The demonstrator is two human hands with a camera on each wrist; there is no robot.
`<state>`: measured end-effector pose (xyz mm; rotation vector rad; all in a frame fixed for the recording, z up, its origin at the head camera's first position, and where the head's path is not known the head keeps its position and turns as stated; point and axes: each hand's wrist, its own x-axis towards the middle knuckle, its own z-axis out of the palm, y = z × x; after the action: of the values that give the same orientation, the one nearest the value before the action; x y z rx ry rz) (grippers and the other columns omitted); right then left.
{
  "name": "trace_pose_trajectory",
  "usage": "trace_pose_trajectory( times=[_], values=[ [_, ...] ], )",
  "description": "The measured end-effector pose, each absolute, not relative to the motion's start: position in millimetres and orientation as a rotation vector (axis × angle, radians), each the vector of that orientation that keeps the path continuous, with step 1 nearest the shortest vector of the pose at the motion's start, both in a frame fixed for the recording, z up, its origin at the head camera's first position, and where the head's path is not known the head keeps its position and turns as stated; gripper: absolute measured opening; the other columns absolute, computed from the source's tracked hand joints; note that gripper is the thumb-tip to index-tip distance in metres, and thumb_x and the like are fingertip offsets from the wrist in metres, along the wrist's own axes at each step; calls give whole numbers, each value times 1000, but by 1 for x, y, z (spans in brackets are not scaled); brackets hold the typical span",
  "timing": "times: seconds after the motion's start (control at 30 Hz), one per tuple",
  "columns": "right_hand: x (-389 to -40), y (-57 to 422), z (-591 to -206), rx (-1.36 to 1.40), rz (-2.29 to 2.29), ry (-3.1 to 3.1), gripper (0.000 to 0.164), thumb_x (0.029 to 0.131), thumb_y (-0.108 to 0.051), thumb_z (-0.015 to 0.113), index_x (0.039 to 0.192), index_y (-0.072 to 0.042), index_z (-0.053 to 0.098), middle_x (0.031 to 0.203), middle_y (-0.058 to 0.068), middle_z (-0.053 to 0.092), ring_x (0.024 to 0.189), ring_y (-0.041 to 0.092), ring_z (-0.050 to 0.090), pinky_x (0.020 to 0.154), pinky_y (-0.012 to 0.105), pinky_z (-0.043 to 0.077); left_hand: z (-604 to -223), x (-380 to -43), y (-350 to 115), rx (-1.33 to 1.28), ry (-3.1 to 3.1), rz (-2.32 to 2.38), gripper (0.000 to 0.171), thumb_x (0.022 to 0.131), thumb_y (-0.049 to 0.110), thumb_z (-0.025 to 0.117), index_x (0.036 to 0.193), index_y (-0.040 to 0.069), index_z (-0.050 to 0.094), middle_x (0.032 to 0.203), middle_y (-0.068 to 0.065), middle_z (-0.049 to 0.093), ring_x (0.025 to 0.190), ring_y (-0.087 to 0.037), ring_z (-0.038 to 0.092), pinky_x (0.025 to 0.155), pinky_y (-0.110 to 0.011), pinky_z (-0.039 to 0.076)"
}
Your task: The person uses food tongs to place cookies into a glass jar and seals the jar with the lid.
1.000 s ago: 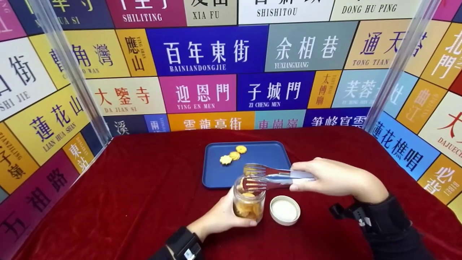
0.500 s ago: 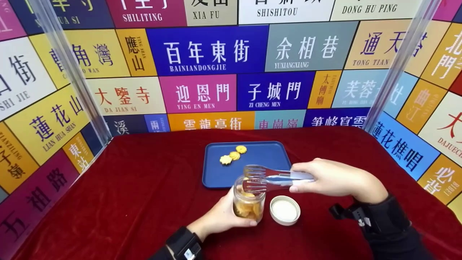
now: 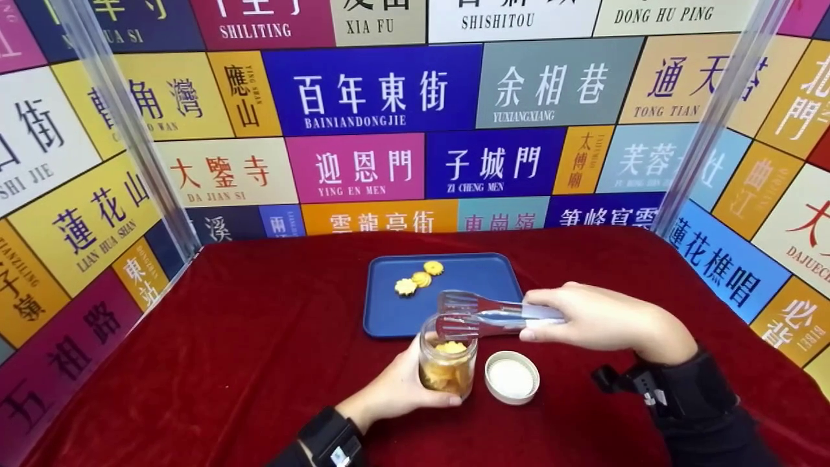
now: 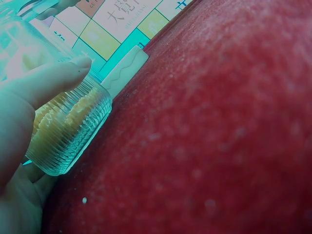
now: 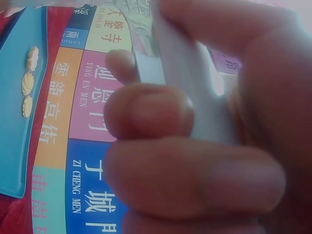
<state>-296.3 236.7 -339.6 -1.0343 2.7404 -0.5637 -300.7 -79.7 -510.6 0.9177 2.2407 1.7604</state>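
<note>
My left hand grips a clear glass jar, its thumb across the ribbed side in the left wrist view. Yellow cookies fill the jar's lower part, one scalloped cookie lying uppermost. My right hand holds clear plastic tongs by their pale handle, fingers curled round it. The fork-like ends of the tongs stand apart over the jar's mouth, with no cookie showing between them. Behind the jar, three cookies lie in a row on a blue tray.
A round cream lid, with its white inside up, lies on the red cloth to the right of the jar. Panels printed with characters stand behind and at both sides. Clear upright posts rise at the rear corners.
The tongs dipped slightly toward the jar, then rose a little, and the uppermost cookie now shows more plainly beneath them. My left hand and the jar have kept their place.
</note>
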Motion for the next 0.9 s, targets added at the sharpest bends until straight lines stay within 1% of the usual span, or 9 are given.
trace_pose_trajectory(
  times=[0.07, 0.23, 0.3, 0.43, 0.53, 0.7, 0.9],
  values=[
    [-297, 237, -339, -1019, -579, 2747, 37, 100, -61, 67, 99, -24, 63, 73, -12, 51, 61, 5, 47, 57, 25, 39, -511, -301, -79, 915, 2243, 1760, 93, 76, 19, 98, 151, 16, 42, 136, 7, 66, 126, -14, 63, 115, -34, 45],
    [-300, 240, -340, -955, -624, 2816, 38, 100, -60, 67, 102, -22, 63, 74, -10, 54, 61, 7, 49, 56, 26, 40, -511, -301, -79, 927, 2242, 1767, 92, 75, 18, 98, 148, 5, 43, 133, 5, 67, 124, -15, 64, 113, -34, 46],
    [-303, 241, -342, -911, -641, 2849, 38, 99, -60, 68, 102, -22, 63, 74, -9, 55, 62, 8, 50, 56, 27, 41, -511, -301, -79, 930, 2237, 1770, 92, 75, 18, 98, 148, 3, 43, 133, 4, 67, 124, -15, 64, 113, -33, 46],
    [-313, 246, -349, -829, -661, 2886, 39, 99, -59, 69, 106, -21, 65, 78, -7, 60, 63, 10, 51, 57, 28, 42, -511, -301, -80, 927, 2245, 1760, 92, 76, 19, 98, 147, 4, 43, 133, 5, 67, 124, -15, 64, 113, -33, 46],
    [-322, 249, -356, -787, -668, 2898, 42, 99, -58, 70, 109, -18, 65, 80, -5, 61, 65, 12, 52, 58, 29, 42, -510, -301, -80, 924, 2259, 1753, 90, 76, 20, 98, 147, 5, 44, 133, 6, 67, 125, -14, 63, 113, -34, 45],
    [-334, 249, -370, -740, -679, 2913, 43, 99, -55, 72, 108, -14, 64, 81, -3, 62, 67, 14, 53, 60, 31, 43, -510, -301, -81, 917, 2262, 1755, 89, 76, 20, 98, 147, 7, 45, 133, 6, 67, 124, -14, 64, 113, -34, 46],
    [-346, 236, -393, -691, -637, 2951, 45, 97, -55, 73, 108, -12, 65, 80, -2, 62, 68, 14, 55, 61, 32, 45, -510, -301, -79, 920, 2251, 1761, 92, 75, 19, 98, 148, 6, 44, 133, 7, 67, 125, -14, 63, 115, -34, 45]
  ],
)
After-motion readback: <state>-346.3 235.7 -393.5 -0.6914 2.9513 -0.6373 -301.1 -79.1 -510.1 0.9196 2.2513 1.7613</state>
